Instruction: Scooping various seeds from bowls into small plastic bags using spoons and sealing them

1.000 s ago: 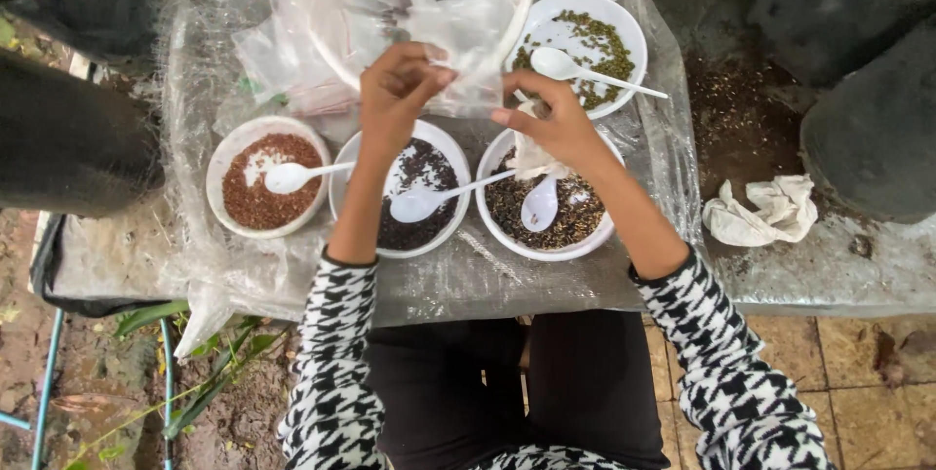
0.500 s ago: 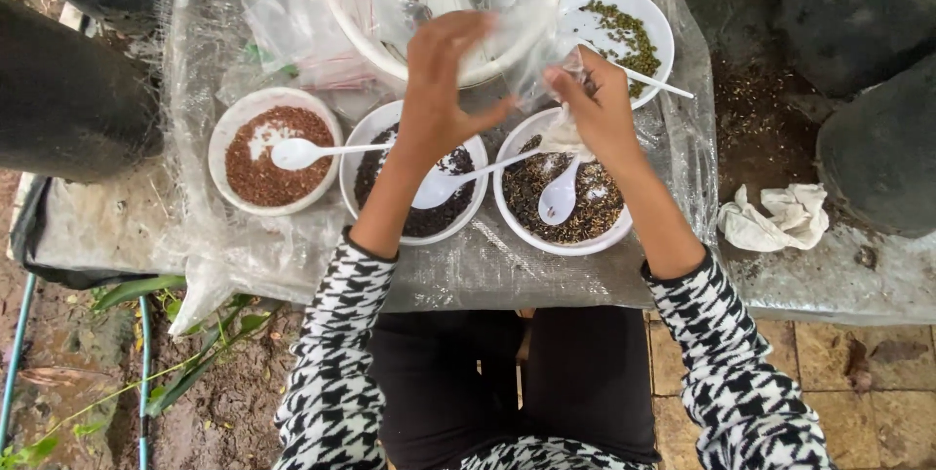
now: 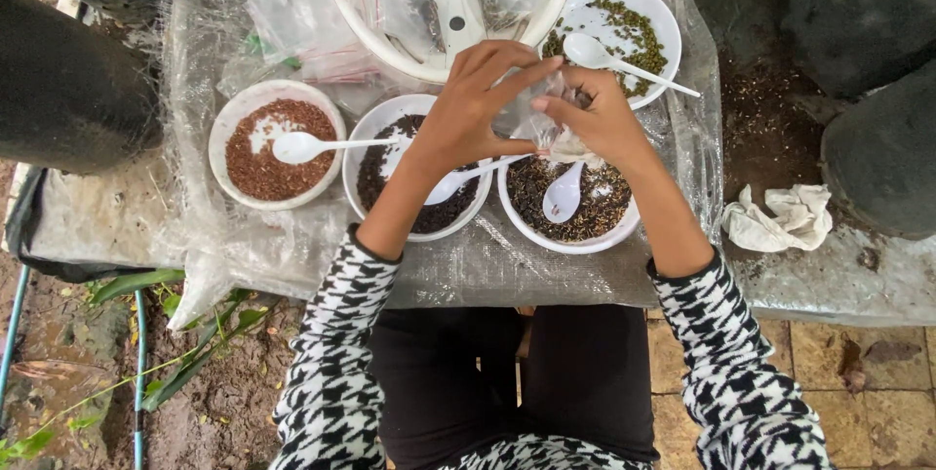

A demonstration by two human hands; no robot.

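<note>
Bag (image 3: pixel 546 114), small, clear plastic, pinched between both hands above right bowl (image 3: pixel 570 202) of dark seeds, near table's (image 3: pixel 546 270) front edge. Left hand (image 3: pixel 478 104): thumb and forefinger closed on bag mouth. Right hand (image 3: pixel 595 119): fingers closed on other side, steadying. Spoon (image 3: pixel 565 192) lies in bowl beneath. Judgement: keep mouth held wide and directly over bowl so spilled seeds drop back in. Red-seed bowl (image 3: pixel 278 143) toward left edge, green-seed bowl (image 3: pixel 614 36) at back.

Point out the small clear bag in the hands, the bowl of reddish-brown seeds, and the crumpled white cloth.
small clear bag (image 3: pixel 548 111), head view, film between the hands
bowl of reddish-brown seeds (image 3: pixel 230 119), head view, left rim
crumpled white cloth (image 3: pixel 780 216), head view, middle fold
</note>
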